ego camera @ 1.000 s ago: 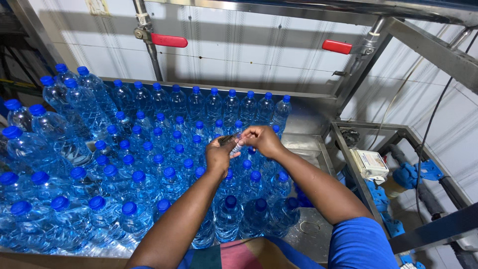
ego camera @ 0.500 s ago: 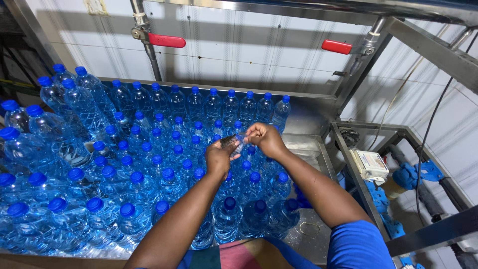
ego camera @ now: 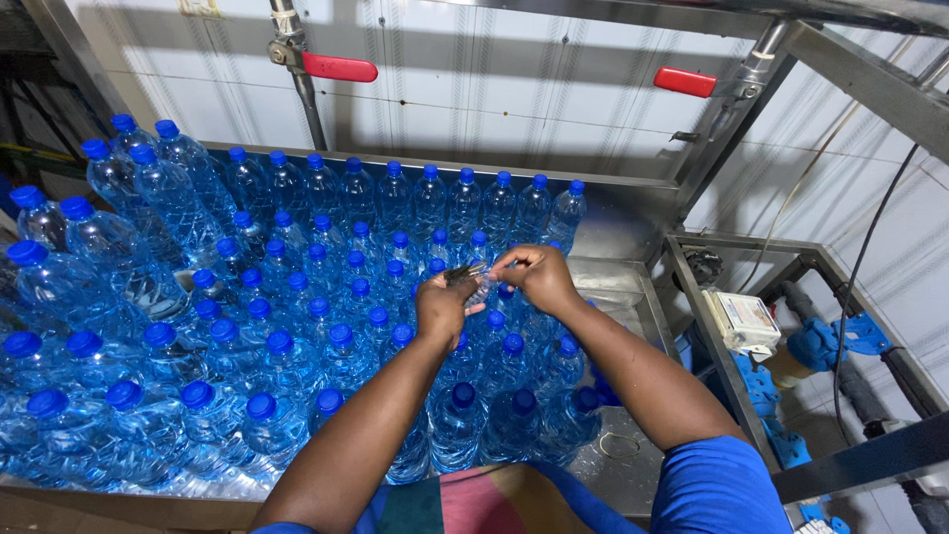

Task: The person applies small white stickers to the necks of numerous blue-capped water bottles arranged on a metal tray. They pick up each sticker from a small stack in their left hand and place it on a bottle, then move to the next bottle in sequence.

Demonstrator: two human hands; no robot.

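Both hands meet over bottles (ego camera: 297,326) near bench (ego camera: 633,287) right side; left hand (ego camera: 445,309) and right hand (ego camera: 539,277) pinch small clear piece (ego camera: 481,287); judgement: keep grip pressed, steady above caps

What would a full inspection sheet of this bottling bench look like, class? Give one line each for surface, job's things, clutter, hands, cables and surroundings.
Surface: steel table, bare strip at right, mostly covered.
Job's things: small clear sleeve pinched between both hands above the blue-capped water bottles.
Clutter: larger bottles heaped at left; thin ring on the steel.
Hands: left hand and right hand both grip the sleeve; what else the left holds is too small to tell.
Cables: black cable down the right wall.
Surroundings: white panelled wall, two red valve handles, blue pipe fittings, small white box.
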